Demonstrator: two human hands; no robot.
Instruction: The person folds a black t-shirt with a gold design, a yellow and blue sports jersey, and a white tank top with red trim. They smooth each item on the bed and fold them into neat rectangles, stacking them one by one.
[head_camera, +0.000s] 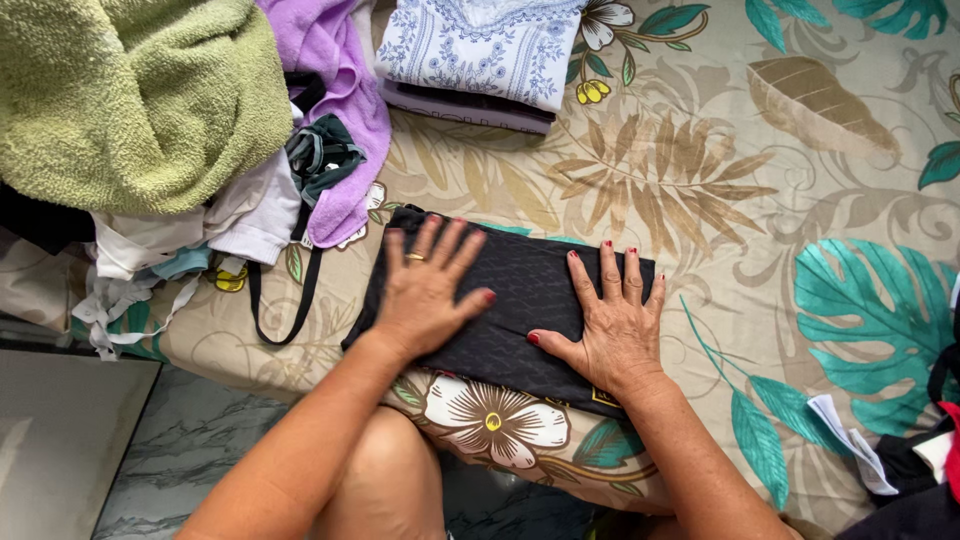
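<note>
Pressing both palms flat, I hold down a folded black garment lying near the front edge of the bed, on a leaf-and-flower print bedsheet. My left hand rests on its left half, fingers spread toward 12 o'clock, gripping nothing. My right hand lies open on the right half, thumb pointing toward 9 o'clock, likewise grasping nothing. At 11 o'clock from the garment sits a laundry pile: a green towel, a purple cloth, white items. At 12 o'clock lies a folded blue-patterned white garment.
</note>
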